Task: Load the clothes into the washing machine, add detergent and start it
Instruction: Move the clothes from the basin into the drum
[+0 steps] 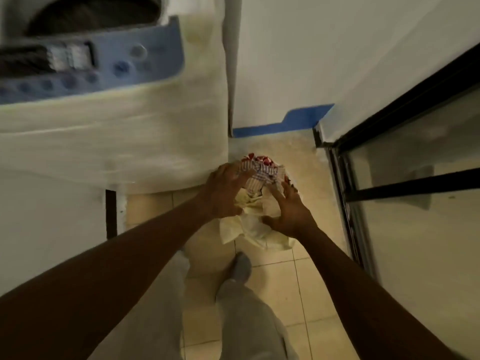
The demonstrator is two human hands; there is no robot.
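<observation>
Down low, just beside the front corner of the washing machine [111,141], both hands are on the clothes [253,201]. The left hand [227,189] curls its fingers over a striped garment [261,172] with red patches at the top of the heap. The right hand [289,213] lies with spread, fairly straight fingers against the cream cloth [249,229] below it. So the heap is caught between them, one gripping and one pressing. Blur hides whether it rests on the floor [272,281] or hangs just above it, and I cannot tell whether a bag or basket holds it; only loose folds show.

This looks like the loading step, at its start. The next move calls for a firmer hold on the right side, then a lift up and to the left, over the blue control panel [91,68] to the drum [91,14]. Its dark opening shows uncovered, but what lies inside is too blurred to say. No detergent is in sight. A dark-framed glass door [415,178] stands to the right
</observation>
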